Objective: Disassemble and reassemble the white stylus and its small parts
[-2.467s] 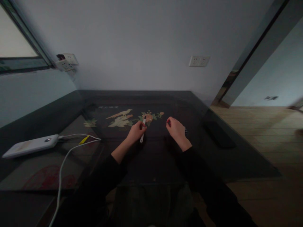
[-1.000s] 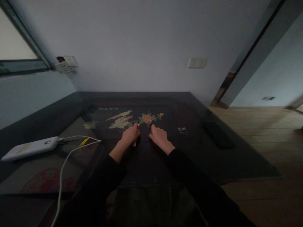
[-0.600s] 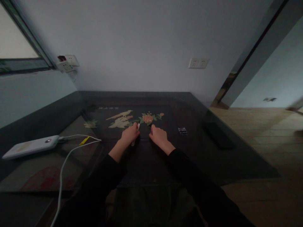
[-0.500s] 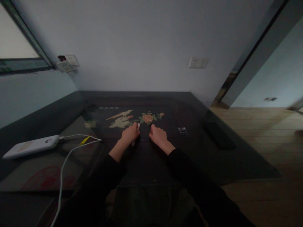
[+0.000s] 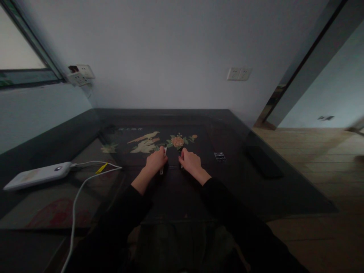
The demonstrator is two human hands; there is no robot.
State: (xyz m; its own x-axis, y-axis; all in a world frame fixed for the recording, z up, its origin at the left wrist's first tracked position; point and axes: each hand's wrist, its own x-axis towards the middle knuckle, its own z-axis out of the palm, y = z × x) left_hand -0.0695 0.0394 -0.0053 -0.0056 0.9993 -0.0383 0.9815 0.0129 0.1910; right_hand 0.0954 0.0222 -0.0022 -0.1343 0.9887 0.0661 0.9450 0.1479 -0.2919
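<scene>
right hand (image 5: 192, 162) has come inward since the earlier frame, off the shiny packet (image 5: 220, 156). white stick (image 5: 161, 171) over mid bench (image 5: 176, 197), long axis running away from the wearer, dark end toward the wall (image 5: 162, 57); near edge well apart, gap between hands. left hand (image 5: 155, 162) closed round stick; right pinching small dark piece (image 5: 179, 149).

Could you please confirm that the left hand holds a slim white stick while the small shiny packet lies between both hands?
Not between them: the head view shows the small shiny dark packet right of the right hand. The left hand does hold the slim white stick.
</scene>
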